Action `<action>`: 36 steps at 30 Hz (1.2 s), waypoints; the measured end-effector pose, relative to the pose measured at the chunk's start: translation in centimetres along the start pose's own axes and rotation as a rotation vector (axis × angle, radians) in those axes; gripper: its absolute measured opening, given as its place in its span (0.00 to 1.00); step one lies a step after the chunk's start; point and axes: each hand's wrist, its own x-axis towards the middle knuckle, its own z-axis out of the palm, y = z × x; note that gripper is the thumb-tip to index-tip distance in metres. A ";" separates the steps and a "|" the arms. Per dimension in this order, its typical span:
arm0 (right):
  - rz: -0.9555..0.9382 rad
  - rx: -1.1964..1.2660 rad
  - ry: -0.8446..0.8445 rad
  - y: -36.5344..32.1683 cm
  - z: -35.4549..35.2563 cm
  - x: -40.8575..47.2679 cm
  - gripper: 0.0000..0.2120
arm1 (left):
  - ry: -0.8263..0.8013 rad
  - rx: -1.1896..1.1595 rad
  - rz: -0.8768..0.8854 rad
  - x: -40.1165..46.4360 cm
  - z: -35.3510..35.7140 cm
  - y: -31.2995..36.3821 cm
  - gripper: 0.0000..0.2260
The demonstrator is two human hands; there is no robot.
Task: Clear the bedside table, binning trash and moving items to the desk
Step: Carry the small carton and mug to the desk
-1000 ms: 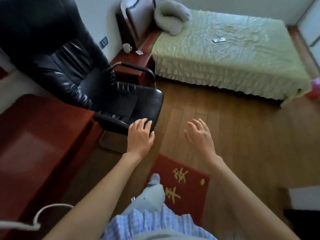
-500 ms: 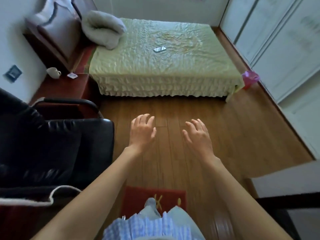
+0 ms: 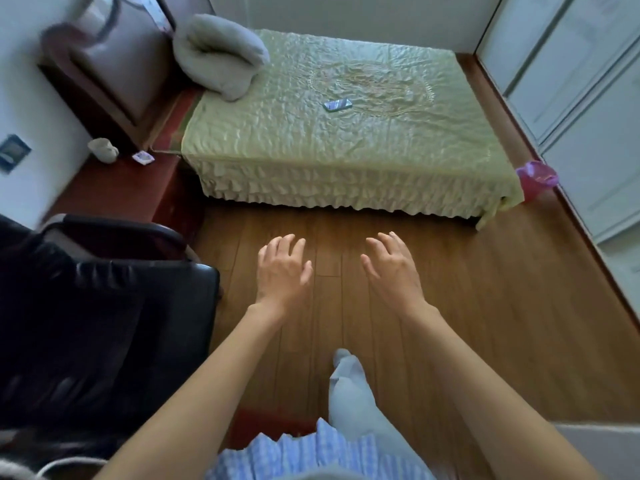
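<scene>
The red-brown bedside table stands at the far left beside the bed. On it sit a white mug and a small white wrapper or card. A pink bin stands at the bed's far right corner. My left hand and my right hand hover side by side over the wooden floor, both empty with fingers spread, well short of the table.
A black leather office chair fills the left side between me and the bedside table. The bed with a green cover carries a phone and a grey pillow. White wardrobe doors line the right wall.
The view has swung right and forward, away from the desk: the chair slid to the left, the bed and bedside table came closer. Both hands stayed open and empty.
</scene>
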 end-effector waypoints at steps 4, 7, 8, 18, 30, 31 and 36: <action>-0.072 0.024 -0.022 2.8 -0.6 8.7 0.21 | 0.014 -0.028 -0.103 6.5 1.7 1.8 0.21; -0.114 0.056 -0.046 4.3 -1.6 14.6 0.21 | 0.050 -0.027 -0.174 11.2 2.0 2.8 0.21; -0.138 0.062 -0.060 4.6 -1.8 16.4 0.21 | 0.066 -0.024 -0.196 12.5 2.0 3.0 0.21; -0.396 0.074 -0.249 1.1 2.9 29.6 0.22 | 0.067 0.098 -0.432 19.4 2.8 -3.0 0.19; -0.525 0.047 -0.354 -11.5 11.6 47.1 0.23 | 0.130 0.130 -0.574 31.9 2.5 -18.6 0.19; -0.532 0.044 -0.360 -12.4 12.3 48.2 0.23 | 0.129 0.134 -0.573 32.8 2.3 -19.8 0.19; -0.555 0.041 -0.408 -16.3 15.3 53.7 0.22 | 0.110 0.169 -0.603 37.0 1.6 -25.0 0.19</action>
